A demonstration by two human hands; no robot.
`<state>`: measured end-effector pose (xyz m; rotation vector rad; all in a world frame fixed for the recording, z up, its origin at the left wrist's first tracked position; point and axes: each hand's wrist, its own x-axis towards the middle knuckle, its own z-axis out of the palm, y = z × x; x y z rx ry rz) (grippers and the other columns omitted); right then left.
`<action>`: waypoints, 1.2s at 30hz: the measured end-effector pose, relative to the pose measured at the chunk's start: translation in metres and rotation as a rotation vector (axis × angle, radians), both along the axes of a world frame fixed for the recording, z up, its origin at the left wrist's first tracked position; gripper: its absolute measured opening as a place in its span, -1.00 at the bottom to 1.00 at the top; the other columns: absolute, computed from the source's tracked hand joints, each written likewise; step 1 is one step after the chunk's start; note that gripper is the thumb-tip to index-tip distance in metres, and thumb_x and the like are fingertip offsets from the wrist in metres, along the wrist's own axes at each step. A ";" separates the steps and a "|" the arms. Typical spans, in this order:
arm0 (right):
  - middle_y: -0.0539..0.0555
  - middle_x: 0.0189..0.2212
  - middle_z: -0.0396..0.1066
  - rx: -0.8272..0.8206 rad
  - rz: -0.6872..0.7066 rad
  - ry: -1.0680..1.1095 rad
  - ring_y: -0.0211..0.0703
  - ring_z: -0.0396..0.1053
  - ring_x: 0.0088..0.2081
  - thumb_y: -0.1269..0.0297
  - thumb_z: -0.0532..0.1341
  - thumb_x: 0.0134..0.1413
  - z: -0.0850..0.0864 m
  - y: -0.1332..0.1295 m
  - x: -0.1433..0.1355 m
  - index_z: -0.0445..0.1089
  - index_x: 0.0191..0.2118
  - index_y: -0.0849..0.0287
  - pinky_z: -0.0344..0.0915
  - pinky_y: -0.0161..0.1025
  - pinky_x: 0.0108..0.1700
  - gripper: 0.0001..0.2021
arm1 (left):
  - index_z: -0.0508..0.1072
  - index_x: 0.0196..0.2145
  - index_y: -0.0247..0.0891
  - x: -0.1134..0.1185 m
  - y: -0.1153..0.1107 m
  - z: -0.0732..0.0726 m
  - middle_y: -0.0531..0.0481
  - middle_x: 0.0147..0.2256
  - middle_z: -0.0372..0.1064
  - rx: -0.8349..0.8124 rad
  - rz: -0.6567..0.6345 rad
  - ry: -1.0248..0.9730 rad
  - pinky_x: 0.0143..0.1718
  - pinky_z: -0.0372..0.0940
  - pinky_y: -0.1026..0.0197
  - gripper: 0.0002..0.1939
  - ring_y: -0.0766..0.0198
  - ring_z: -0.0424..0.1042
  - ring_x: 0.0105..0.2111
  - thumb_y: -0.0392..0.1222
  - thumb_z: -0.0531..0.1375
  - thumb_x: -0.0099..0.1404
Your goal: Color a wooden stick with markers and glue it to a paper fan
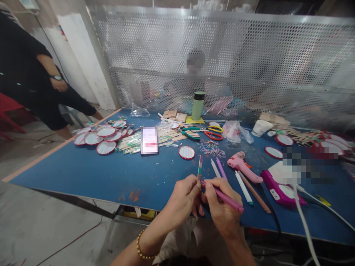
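Note:
My left hand (188,192) pinches a thin wooden stick (200,168) that points up and away from me; bands of purple, green and brown colour its upper part. In my right hand (223,199) is a purple-pink marker pen (229,200), its tip close to the stick beside my left fingers. Whether the tip touches the stick I cannot tell. Just beyond my hands lie a white marker (215,169) and a purple marker (221,169). A white marker with a green end (244,188) and a brown marker (254,192) lie to the right.
A pink glue gun (244,167) and a magenta power strip (283,192) with cables sit right. Further back are a phone (149,140), round red-rimmed discs (105,147), bundled sticks (130,142), pliers (191,133), scissors (213,132) and a green bottle (198,106). A person (33,74) stands left.

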<state>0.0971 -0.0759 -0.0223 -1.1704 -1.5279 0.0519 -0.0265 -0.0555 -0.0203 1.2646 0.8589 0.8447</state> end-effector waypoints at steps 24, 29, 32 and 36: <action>-0.07 -0.66 0.40 -0.039 -0.004 0.032 -0.31 0.34 -0.67 0.26 0.15 0.28 0.000 -0.002 0.001 0.41 -0.44 0.13 0.28 -0.39 -0.59 -0.75 | 0.23 -0.36 -0.21 0.000 0.000 -0.002 0.11 -0.64 0.32 0.000 0.004 0.007 -0.73 0.18 0.39 -0.54 0.37 0.31 -0.73 0.28 0.07 0.33; -0.07 -0.65 0.41 -0.038 -0.014 0.023 -0.31 0.35 -0.66 0.28 0.15 0.27 0.000 -0.002 0.001 0.41 -0.44 0.14 0.28 -0.39 -0.59 -0.76 | 0.23 -0.35 -0.22 0.000 0.000 -0.001 0.12 -0.64 0.32 -0.006 0.001 0.002 -0.74 0.18 0.39 -0.55 0.38 0.31 -0.73 0.26 0.09 0.32; -0.08 -0.65 0.42 -0.025 -0.007 0.030 -0.31 0.35 -0.66 0.30 0.16 0.26 0.001 -0.001 0.000 0.42 -0.44 0.14 0.28 -0.40 -0.59 -0.77 | 0.23 -0.36 -0.22 0.000 0.000 -0.001 0.12 -0.64 0.31 -0.009 0.000 -0.006 -0.74 0.18 0.40 -0.54 0.38 0.30 -0.74 0.27 0.10 0.32; -0.08 -0.64 0.42 -0.010 0.000 0.037 -0.32 0.36 -0.65 0.32 0.17 0.25 -0.001 -0.001 0.000 0.42 -0.44 0.14 0.29 -0.40 -0.57 -0.78 | 0.24 -0.35 -0.22 0.000 0.000 -0.002 0.12 -0.63 0.32 -0.015 0.007 -0.012 -0.74 0.17 0.40 -0.53 0.39 0.30 -0.74 0.28 0.09 0.32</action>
